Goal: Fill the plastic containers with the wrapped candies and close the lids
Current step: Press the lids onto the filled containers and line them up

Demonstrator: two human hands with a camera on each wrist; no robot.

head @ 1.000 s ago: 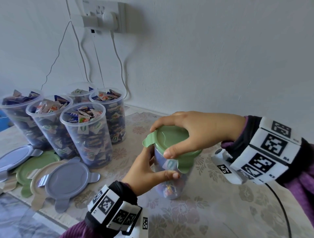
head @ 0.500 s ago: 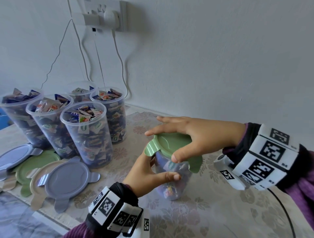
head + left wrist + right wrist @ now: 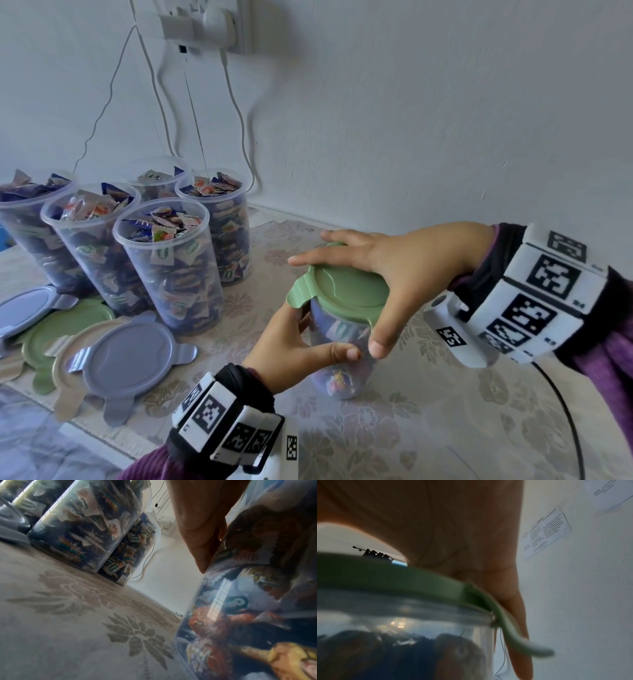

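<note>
Since a second earlier our right hand (image 3: 394, 270) flattened, fingers straight, on the green lid (image 3: 346, 294), left hand (image 3: 291, 346) grasping the container (image 3: 337, 373); uneven pressure could leave its raised tab unlatched.

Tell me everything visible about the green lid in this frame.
The green lid is round, matte plastic as it looks, with a raised rim and tabs sticking out from its edge; one tab curls down at the left. It sits on top of a clear container filled with wrapped candies, tilted slightly. The right hand lies over it, fingers straight across the top and thumb down the near side. The left hand grips the container just below it.
</note>
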